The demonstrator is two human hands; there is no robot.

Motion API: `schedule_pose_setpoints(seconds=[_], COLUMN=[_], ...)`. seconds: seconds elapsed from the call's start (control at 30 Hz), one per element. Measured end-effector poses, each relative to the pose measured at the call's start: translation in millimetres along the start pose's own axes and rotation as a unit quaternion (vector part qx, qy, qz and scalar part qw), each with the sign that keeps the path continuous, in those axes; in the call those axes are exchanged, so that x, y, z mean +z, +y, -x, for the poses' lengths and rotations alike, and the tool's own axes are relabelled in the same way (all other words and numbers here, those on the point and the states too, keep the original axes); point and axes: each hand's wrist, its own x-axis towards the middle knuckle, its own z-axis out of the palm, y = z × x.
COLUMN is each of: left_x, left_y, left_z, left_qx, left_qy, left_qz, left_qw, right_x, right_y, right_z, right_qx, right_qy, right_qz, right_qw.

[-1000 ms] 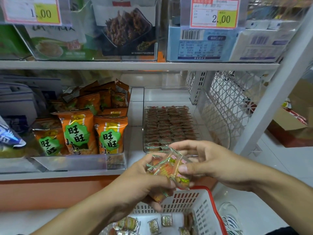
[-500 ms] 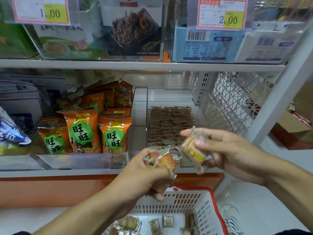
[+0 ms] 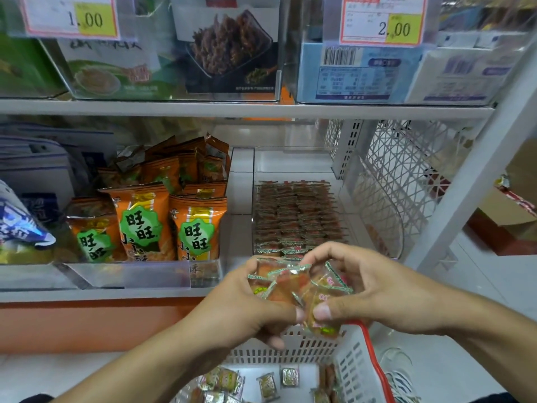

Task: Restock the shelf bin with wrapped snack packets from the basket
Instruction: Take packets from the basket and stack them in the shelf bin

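Note:
My left hand (image 3: 247, 309) grips a bunch of clear-wrapped snack packets (image 3: 279, 282) just in front of the shelf edge. My right hand (image 3: 374, 289) meets it there, thumb and fingers pinching a packet (image 3: 322, 318) at the bunch's right side. Behind the hands a clear shelf bin (image 3: 343, 187) holds neat rows of the same small packets (image 3: 296, 210). Below stands a white basket (image 3: 357, 365) with a red rim, with several loose packets (image 3: 267, 383) lying on its bottom.
Orange snack bags (image 3: 197, 228) fill the bin to the left, behind a clear front lip. The upper shelf carries boxes and price tags. A white mesh divider (image 3: 398, 175) and a shelf post (image 3: 467, 181) stand to the right. A cardboard box (image 3: 511, 216) sits on the floor beyond.
My right hand had lifted one packet up toward the bin; it has come back down to the bunch in my left hand and now pinches a packet there.

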Motion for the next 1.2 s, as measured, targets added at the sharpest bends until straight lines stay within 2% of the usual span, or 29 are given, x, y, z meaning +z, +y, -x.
schedule_pose_setpoints(seconds=[0.1,0.2,0.3,0.37,0.43,0.63,0.8,0.87,0.93,1.07,1.2], left_x=[-1.1,-4.0,-10.2,-12.2,-12.2,-12.4,-8.9,-9.3,-10.8,-10.1,-9.5], left_y=[3.1,12.2,20.4,22.5,23.1,22.6,24.0,23.7,22.5,19.5,18.8], left_z=[-2.1,-0.6,0.0,0.5,1.8,2.8,1.8,0.6,-0.2,-1.3,-1.9], left_qx=[-0.039,-0.125,-0.142,-0.119,-0.095,-0.057,-0.033,-0.028,-0.016,0.025,0.061], left_qy=[0.014,-0.013,-0.072,-0.072,-0.046,-0.018,-0.004,-0.003,0.001,0.022,0.030], left_qz=[0.066,0.216,0.346,0.337,0.290,0.247,0.235,0.243,0.240,0.188,0.117], left_qw=[0.997,0.968,0.925,0.931,0.951,0.967,0.971,0.970,0.971,0.982,0.991], right_x=[-0.2,-4.6,-1.6,1.4,0.5,-3.8,-13.3,-17.2,-20.3,-21.4,-14.6], right_y=[-2.9,-5.8,-5.1,-2.9,-2.3,-8.0,-11.0,-12.6,-12.2,-11.8,-12.5], right_z=[-0.2,3.8,3.5,2.0,2.8,8.2,10.9,11.7,11.6,7.0,2.2], right_qx=[-0.071,-0.166,-0.280,-0.308,-0.301,-0.213,-0.162,-0.147,-0.123,-0.074,0.014], right_qy=[0.085,0.161,0.140,0.118,0.112,0.072,0.051,0.029,0.023,0.090,0.067], right_qz=[0.028,0.169,0.345,0.385,0.381,0.227,0.147,0.031,-0.092,-0.213,-0.267], right_qw=[0.993,0.958,0.885,0.862,0.867,0.948,0.975,0.988,0.988,0.970,0.961])
